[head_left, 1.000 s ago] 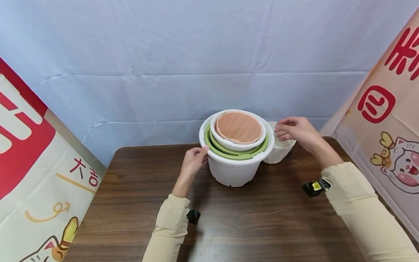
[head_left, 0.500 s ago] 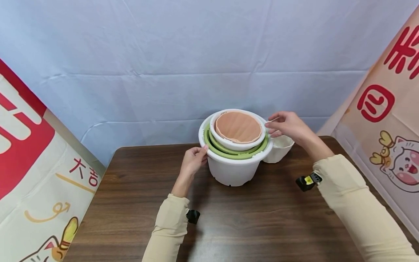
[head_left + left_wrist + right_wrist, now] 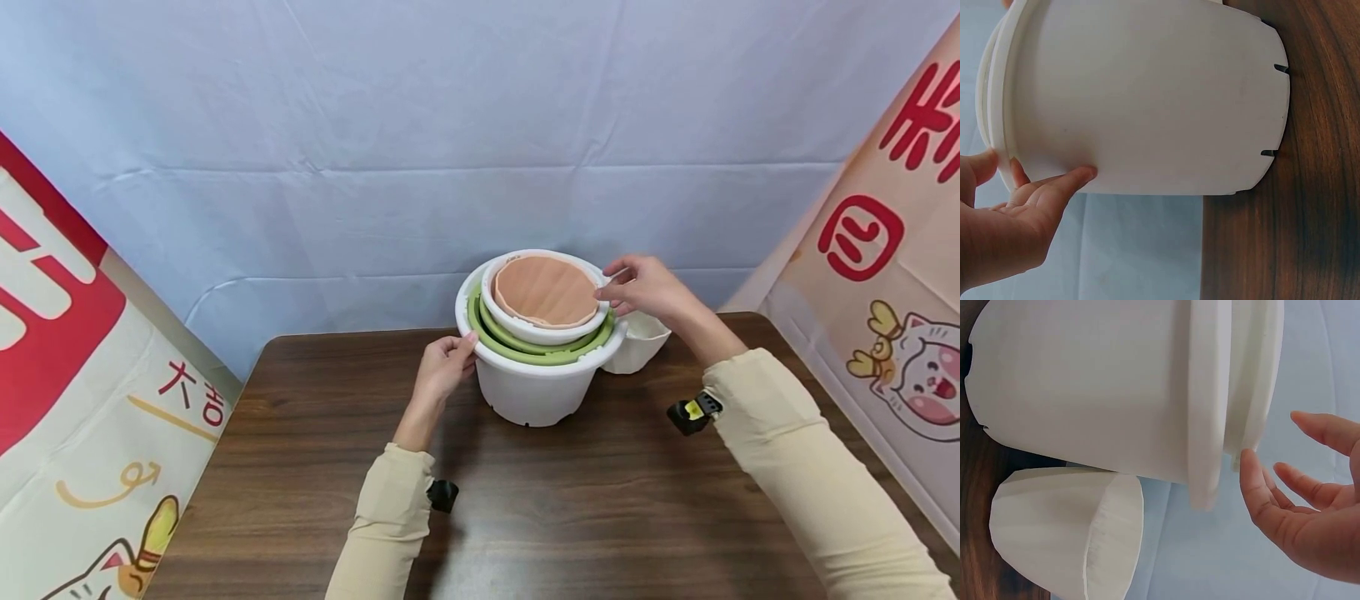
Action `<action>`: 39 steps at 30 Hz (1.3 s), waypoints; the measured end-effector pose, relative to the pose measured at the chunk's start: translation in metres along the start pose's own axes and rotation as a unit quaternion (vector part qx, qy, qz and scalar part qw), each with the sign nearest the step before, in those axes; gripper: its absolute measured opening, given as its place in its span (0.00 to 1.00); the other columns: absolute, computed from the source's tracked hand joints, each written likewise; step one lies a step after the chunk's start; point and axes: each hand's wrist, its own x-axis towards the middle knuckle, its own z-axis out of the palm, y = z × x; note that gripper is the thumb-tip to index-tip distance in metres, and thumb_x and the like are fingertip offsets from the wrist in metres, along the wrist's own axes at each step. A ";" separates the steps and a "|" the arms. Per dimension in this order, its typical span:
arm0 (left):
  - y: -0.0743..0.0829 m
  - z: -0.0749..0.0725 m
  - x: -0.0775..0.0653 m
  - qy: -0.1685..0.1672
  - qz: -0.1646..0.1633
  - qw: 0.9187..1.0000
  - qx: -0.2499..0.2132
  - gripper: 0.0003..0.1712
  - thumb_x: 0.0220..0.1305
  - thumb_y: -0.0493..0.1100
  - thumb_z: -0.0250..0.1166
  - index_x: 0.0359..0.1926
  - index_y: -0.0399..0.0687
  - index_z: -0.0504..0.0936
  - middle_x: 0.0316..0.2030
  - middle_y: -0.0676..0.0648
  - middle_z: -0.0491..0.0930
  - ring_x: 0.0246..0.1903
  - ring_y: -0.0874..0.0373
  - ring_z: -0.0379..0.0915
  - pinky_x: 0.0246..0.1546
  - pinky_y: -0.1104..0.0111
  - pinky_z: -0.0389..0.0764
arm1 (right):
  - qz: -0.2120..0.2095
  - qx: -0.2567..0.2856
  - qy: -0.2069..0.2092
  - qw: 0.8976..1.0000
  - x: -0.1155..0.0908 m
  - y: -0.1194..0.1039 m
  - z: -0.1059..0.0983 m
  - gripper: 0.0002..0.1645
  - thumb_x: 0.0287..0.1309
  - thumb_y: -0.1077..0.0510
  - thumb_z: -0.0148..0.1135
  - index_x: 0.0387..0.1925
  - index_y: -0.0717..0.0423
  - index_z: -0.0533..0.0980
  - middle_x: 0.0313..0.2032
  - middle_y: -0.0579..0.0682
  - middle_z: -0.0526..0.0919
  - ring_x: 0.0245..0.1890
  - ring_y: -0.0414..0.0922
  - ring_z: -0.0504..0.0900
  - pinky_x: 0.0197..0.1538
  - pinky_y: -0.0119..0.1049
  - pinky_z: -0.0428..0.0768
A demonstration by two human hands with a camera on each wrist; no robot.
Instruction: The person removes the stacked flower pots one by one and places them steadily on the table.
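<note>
A large white flower pot [image 3: 532, 396] stands upright on the table, holding a nest of smaller pots. Inside it show green pot rims [image 3: 546, 360], then a smaller white pot [image 3: 546, 336], and innermost a peach-coloured fluted pot [image 3: 546, 290]. My left hand [image 3: 441, 371] pinches the large pot's rim at its left; in the left wrist view the thumb [image 3: 984, 165] lies at the rim and a fingertip touches the wall. My right hand [image 3: 647, 290], fingers spread, hovers at the right side of the inner rims with nothing between its fingers [image 3: 1260, 494].
A small white faceted pot [image 3: 636, 354] stands on the table behind and to the right of the large one. The brown wooden table [image 3: 570, 508] ends against a pale cloth backdrop [image 3: 375, 233]. Printed cloths [image 3: 900, 292] hang at both sides.
My right hand has moved left from above the small faceted pot to the inner pots' rims. The left hand has kept its grip on the large pot's rim; the pots stay put.
</note>
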 end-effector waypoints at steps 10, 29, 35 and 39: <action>-0.002 0.001 0.001 -0.002 0.002 1.000 0.002 0.19 0.66 0.45 0.56 0.43 0.28 0.74 0.43 0.33 0.78 0.48 0.47 0.73 0.50 0.55 0.73 | 0.016 -0.024 0.005 1.000 0.005 0.002 0.006 0.34 0.55 0.62 0.61 0.58 0.73 0.57 0.44 0.62 0.65 0.28 0.44 0.74 0.33 0.33 0.80; -0.002 0.001 0.001 0.004 0.005 1.000 0.014 0.18 0.65 0.45 0.57 0.42 0.29 0.75 0.42 0.34 0.79 0.46 0.49 0.75 0.46 0.60 0.76 | 0.023 -0.088 0.040 0.995 0.011 0.005 0.017 0.36 0.52 0.60 0.63 0.58 0.70 0.59 0.47 0.65 0.64 0.33 0.51 0.72 0.33 0.33 0.77; -0.001 0.001 0.000 0.004 0.005 1.000 0.014 0.18 0.66 0.45 0.56 0.41 0.29 0.75 0.42 0.34 0.79 0.46 0.49 0.75 0.46 0.61 0.77 | 0.020 -0.107 0.051 0.993 0.014 0.006 0.019 0.36 0.52 0.58 0.63 0.58 0.69 0.60 0.50 0.67 0.63 0.45 0.58 0.67 0.46 0.47 0.72; -0.001 0.001 0.000 0.006 0.004 1.000 0.013 0.18 0.65 0.45 0.57 0.41 0.30 0.75 0.41 0.35 0.79 0.45 0.49 0.76 0.45 0.61 0.77 | 0.022 -0.113 0.056 0.992 0.014 0.007 0.021 0.36 0.52 0.57 0.63 0.58 0.68 0.60 0.51 0.68 0.61 0.50 0.60 0.63 0.50 0.51 0.68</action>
